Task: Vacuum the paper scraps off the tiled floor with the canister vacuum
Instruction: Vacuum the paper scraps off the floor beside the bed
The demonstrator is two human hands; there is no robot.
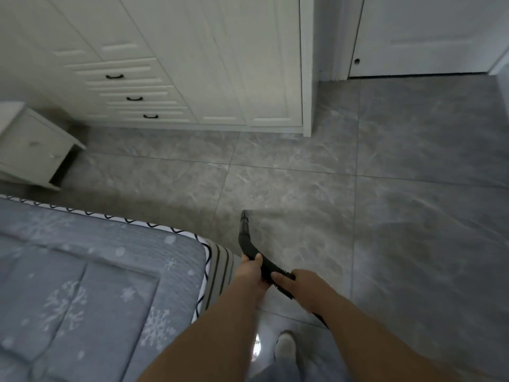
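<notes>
Low at centre frame, left hand (pixel 252 267) and right hand (pixel 300 285) both grip curved black plastic vacuum hose wand (pixel 248 244), left ahead of right. Nozzle tip points down at grey marbled tiled floor (pixel 385 188). Grey snowflake-print bed (pixel 82 271) just left, white panelled wardrobe (pixel 220 64) beyond.

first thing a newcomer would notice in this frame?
Both hands on the black vacuum wand at lower centre: the left hand grips it nearer the nozzle, the right hand farther back, with the nozzle aimed down at the grey tiled floor. Next, the snowflake-patterned bed cover filling the lower left, and the white wardrobe along the far wall. No paper scraps are plainly visible.
</notes>
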